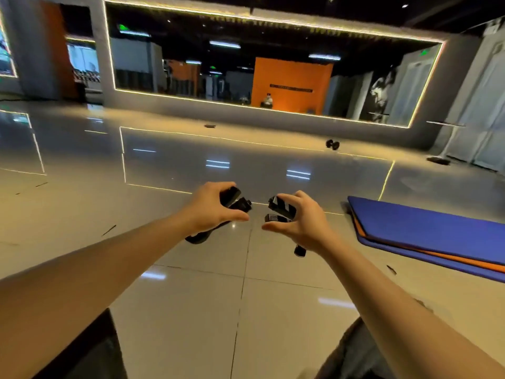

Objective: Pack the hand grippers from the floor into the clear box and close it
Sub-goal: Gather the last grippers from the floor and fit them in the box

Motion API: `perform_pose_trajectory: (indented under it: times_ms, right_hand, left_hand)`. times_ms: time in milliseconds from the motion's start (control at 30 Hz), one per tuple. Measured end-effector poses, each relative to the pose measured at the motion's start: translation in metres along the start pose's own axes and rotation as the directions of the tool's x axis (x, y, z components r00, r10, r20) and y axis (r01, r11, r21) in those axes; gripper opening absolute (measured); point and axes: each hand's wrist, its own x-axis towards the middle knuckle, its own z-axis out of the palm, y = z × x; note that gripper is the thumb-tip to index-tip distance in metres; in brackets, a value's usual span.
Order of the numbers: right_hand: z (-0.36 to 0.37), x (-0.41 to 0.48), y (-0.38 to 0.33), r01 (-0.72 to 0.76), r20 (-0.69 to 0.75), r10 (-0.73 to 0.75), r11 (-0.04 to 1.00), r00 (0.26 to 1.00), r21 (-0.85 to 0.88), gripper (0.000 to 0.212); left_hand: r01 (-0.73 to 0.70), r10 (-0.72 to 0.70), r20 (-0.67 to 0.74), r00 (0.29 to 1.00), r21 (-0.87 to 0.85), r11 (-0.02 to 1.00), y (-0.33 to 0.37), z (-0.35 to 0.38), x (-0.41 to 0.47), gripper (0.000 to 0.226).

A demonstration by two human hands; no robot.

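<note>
My left hand point(211, 207) grips a black hand gripper point(234, 199), its fingers curled over the top and its thumb underneath; a handle end sticks out below the wrist. My right hand point(303, 218) holds a second black hand gripper point(280, 210) the same way, with one handle tip showing below the palm. Both hands are raised in front of me above the tiled floor point(246, 283), a small gap between them. The clear box is not in view.
A blue and orange exercise mat point(431, 233) lies on the floor at the right. Farther off are a black dumbbell point(332, 144), a small dark object point(210, 126) and a white stand's base point(438, 160) by the mirrored wall. My knees show at the bottom.
</note>
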Motion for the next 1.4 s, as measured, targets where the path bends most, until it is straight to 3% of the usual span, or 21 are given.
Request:
perform_pose_trajectory:
  times_ms: [400,633,767,933,1100,1267,1400]
  right_hand:
    - [-0.124,-0.112,0.126,-0.308,-0.154,0.291,0.945,0.944,-0.107,0.094]
    - [-0.184,-0.174,0.175,-0.494,-0.208,0.453,0.838,0.867,-0.232,0.082]
    - [-0.202,-0.204,0.202,-0.584,-0.240,0.534,0.774,0.810,-0.246,0.089]
    - [-0.202,-0.236,0.241,-0.663,-0.282,0.607,0.725,0.743,-0.186,0.086]
    - [-0.181,-0.262,0.292,-0.717,-0.281,0.668,0.685,0.690,-0.133,0.083]
    - [-0.162,-0.273,0.333,-0.761,-0.255,0.731,0.648,0.633,-0.032,0.085]
    - [-0.156,-0.269,0.358,-0.772,-0.247,0.765,0.630,0.595,0.091,0.088]
  left_hand:
    - [-0.194,0.217,0.229,0.949,-0.121,0.974,0.131,0.167,0.048,0.070]
    - [-0.249,0.329,0.345,0.879,-0.257,0.934,0.189,0.258,0.061,0.036]
    - [-0.242,0.354,0.438,0.826,-0.291,0.926,0.213,0.311,0.064,0.049]
    - [-0.249,0.379,0.516,0.768,-0.305,0.919,0.231,0.363,0.067,0.071]
    - [-0.182,0.331,0.573,0.749,-0.302,0.936,0.223,0.420,0.072,0.051]
    - [-0.136,0.293,0.635,0.715,-0.284,0.949,0.217,0.454,0.079,0.057]
    - [-0.130,0.278,0.655,0.703,-0.266,0.955,0.222,0.461,0.096,0.045]
